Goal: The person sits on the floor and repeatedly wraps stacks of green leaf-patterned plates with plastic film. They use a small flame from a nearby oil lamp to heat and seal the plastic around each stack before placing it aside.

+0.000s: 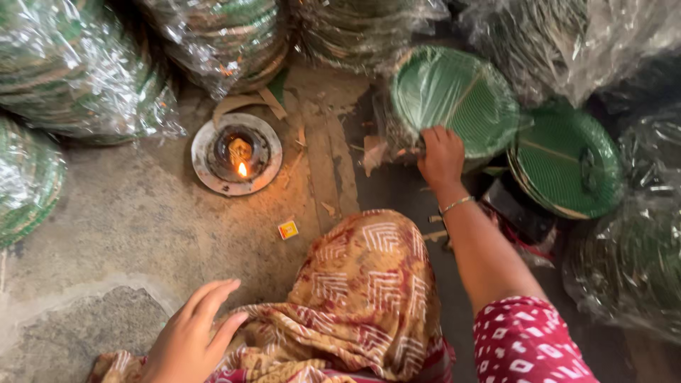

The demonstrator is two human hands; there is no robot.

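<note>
Right hand [440, 157] grips the lower rim of the green plate stack [454, 99] in clear wrap, upper centre-right of frame. Left hand [190, 339], lower left, open, fingers loosely spread, holding nothing, resting by the knee. Step looks like pulling the stack in; next needs firm grip, clear of the lit lamp [237, 154].

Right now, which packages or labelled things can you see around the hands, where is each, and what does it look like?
Clear plastic bags of stacked green plates: along the top and left edges, shiny, crinkled.
Open bundle of green plates: top centre-right, round, tilted, the right hand on its lower edge.
Second green plate stack: right of it, round, tilted.
Small box: on the floor below the lit lamp, square, yellow and red.
No signs or screens.
</note>
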